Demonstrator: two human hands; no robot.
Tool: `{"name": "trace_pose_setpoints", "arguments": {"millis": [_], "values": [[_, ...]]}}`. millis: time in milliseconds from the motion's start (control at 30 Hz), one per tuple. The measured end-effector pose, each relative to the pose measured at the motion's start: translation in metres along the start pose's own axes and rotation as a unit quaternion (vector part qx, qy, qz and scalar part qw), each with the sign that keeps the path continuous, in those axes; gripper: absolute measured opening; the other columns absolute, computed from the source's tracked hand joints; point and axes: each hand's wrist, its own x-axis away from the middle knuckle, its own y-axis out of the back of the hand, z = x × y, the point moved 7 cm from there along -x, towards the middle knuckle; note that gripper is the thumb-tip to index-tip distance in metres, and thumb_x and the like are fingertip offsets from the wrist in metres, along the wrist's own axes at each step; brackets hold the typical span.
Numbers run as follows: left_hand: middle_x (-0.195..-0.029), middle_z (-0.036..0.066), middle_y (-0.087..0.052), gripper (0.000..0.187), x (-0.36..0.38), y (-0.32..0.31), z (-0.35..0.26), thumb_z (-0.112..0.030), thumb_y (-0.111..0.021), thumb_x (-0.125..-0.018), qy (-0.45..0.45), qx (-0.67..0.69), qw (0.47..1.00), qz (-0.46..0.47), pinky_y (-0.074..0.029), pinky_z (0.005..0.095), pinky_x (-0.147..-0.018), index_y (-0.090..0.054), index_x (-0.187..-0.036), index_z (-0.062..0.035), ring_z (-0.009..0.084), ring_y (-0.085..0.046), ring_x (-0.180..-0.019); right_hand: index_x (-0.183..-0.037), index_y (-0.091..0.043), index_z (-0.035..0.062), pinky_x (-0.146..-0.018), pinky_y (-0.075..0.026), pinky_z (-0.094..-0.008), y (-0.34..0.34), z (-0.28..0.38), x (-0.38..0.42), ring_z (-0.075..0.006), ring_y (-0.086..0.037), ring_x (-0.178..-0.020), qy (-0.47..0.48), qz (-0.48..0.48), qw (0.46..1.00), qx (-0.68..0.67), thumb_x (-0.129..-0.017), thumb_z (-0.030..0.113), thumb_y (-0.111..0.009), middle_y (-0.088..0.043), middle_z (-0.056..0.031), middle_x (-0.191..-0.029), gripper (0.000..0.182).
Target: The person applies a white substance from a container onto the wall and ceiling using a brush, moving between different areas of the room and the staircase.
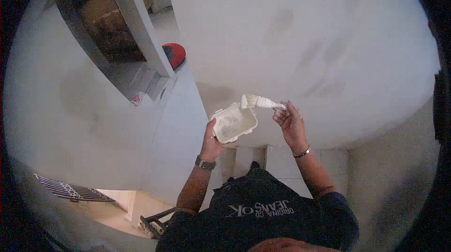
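Left hand (211,145) clamped on the near edge of a white tub (234,123), held up tilted so its open side faces the camera; inside looks smeared with pale paint. Right hand (290,121) closed around the handle of a brush (258,102), bristles at the tub's upper rim, touching or just above it, cannot tell which. Hands apart, tub between them. Watch (205,164) on the left wrist, bracelet (303,152) on the right.

Surface: big pale wall (300,26) fills the upper right, mostly even white with a few darker grey smudges and streaks near its middle. It meets another pale wall (70,111) at a corner left of the tub. That left wall has a dark window opening (110,26) with a pale frame. Red object (174,55) just beside the frame's lower corner. Metal grille (70,191) low left, tiled floor (282,158) below the hands. Dark shirt (263,210) with lettering at bottom.
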Motion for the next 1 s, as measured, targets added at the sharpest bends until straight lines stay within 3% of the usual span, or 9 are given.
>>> {"name": "trace_pose_setpoints", "arguments": {"millis": [300,467,533,633,700,733,900,967,1000], "values": [[-0.131,0.008,-0.053,0.06,-0.024,-0.013,0.004,-0.053,-0.036,-0.092,-0.026,0.003,0.999,0.023,-0.05,0.0502,-0.085,-0.043,-0.134,-0.011,0.026,-0.054,-0.117,-0.108,-0.055,0.0045,-0.076,-0.055,-0.0323,-0.011,0.036,-0.027,-0.0178,-0.065,-0.08,-0.038,0.056,0.998,0.005,-0.096,0.028,-0.049,-0.066,-0.0124,-0.093,0.026],[-0.134,0.01,-0.05,0.067,-0.027,0.005,0.025,-0.06,-0.039,-0.087,-0.018,-0.021,1.0,0.001,-0.049,0.0547,-0.085,-0.04,-0.137,-0.0141,0.0296,-0.054,-0.117,-0.111,-0.054,0.0003,-0.077,-0.055,-0.0323,0.008,0.002,-0.036,-0.0216,-0.066,-0.082,-0.006,0.092,0.994,0.061,-0.095,0.027,-0.052,-0.065,-0.0157,-0.098,0.031],[-0.134,0.01,-0.049,0.067,-0.02,0.003,0.021,-0.059,-0.039,-0.087,-0.029,-0.019,0.999,0.007,-0.049,0.0549,-0.085,-0.04,-0.137,-0.0138,0.0298,-0.054,-0.117,-0.106,-0.057,-0.0034,-0.075,-0.055,-0.0327,0.001,-0.01,-0.02,-0.0214,-0.067,-0.081,0.043,0.114,0.97,0.208,-0.095,0.025,-0.054,-0.065,-0.0152,-0.097,0.031],[-0.133,0.011,-0.049,0.066,-0.014,0.024,0.037,-0.058,-0.041,-0.087,-0.02,-0.005,1.0,-0.02,-0.053,0.0524,-0.08,-0.04,-0.136,-0.013,0.0302,-0.054,-0.116,-0.102,-0.059,-0.0058,-0.074,-0.056,-0.0333,0.014,-0.029,-0.017,-0.0212,-0.068,-0.08,0.1,0.12,0.952,0.265,-0.095,0.022,-0.054,-0.065,-0.0136,-0.095,0.029],[-0.131,0.012,-0.05,0.054,-0.017,0.025,0.04,-0.044,-0.035,-0.095,-0.055,0.016,0.998,0.009,-0.056,0.0513,-0.077,-0.035,-0.138,-0.0122,0.0294,-0.055,-0.115,-0.101,-0.06,-0.0059,-0.073,-0.056,-0.0338,0.022,-0.03,-0.021,-0.021,-0.067,-0.079,0.163,0.123,0.933,0.296,-0.096,0.021,-0.052,-0.066,-0.0129,-0.094,0.029],[-0.132,0.012,-0.05,0.057,-0.016,0.017,0.031,-0.048,-0.036,-0.094,-0.114,-0.058,0.992,0.024,-0.055,0.0519,-0.077,-0.036,-0.138,-0.0124,0.0303,-0.055,-0.114,-0.102,-0.06,-0.0058,-0.073,-0.056,-0.0342,0.027,-0.038,-0.033,-0.0208,-0.067,-0.08,0.136,0.121,0.942,0.284,-0.096,0.021,-0.052,-0.066,-0.0129,-0.095,0.029],[-0.13,0.009,-0.052,0.061,-0.049,0.033,0.066,-0.054,-0.036,-0.091,0.008,0.03,0.998,0.059,-0.054,0.0525,-0.075,-0.041,-0.135,-0.0126,0.0299,-0.056,-0.113,-0.106,-0.058,-0.0054,-0.072,-0.056,-0.0352,0.063,-0.045,-0.038,-0.0209,-0.066,-0.084,0.079,0.041,0.974,0.21,-0.096,0.021,-0.053,-0.065,-0.0136,-0.097,0.029],[-0.13,0.008,-0.053,0.062,-0.045,0.016,0.047,-0.055,-0.036,-0.09,0.018,0.034,0.996,0.083,-0.053,0.0527,-0.074,-0.043,-0.134,-0.0128,0.0296,-0.057,-0.112,-0.108,-0.056,-0.0053,-0.072,-0.057,-0.0355,0.06,-0.051,-0.034,-0.0225,-0.066,-0.086,-0.031,0.026,0.995,0.089,-0.095,0.021,-0.054,-0.065,-0.0157,-0.097,0.029],[-0.129,0.007,-0.054,0.061,-0.036,0.006,0.042,-0.055,-0.037,-0.09,0.019,0.027,0.999,0.038,-0.053,0.0523,-0.074,-0.044,-0.133,-0.013,0.0292,-0.057,-0.111,-0.107,-0.056,-0.0051,-0.073,-0.057,-0.0361,0.061,-0.051,-0.029,-0.0238,-0.066,-0.082,-0.057,0.01,0.997,0.05,-0.095,0.022,-0.055,-0.065,-0.017,-0.095,0.03]]}}
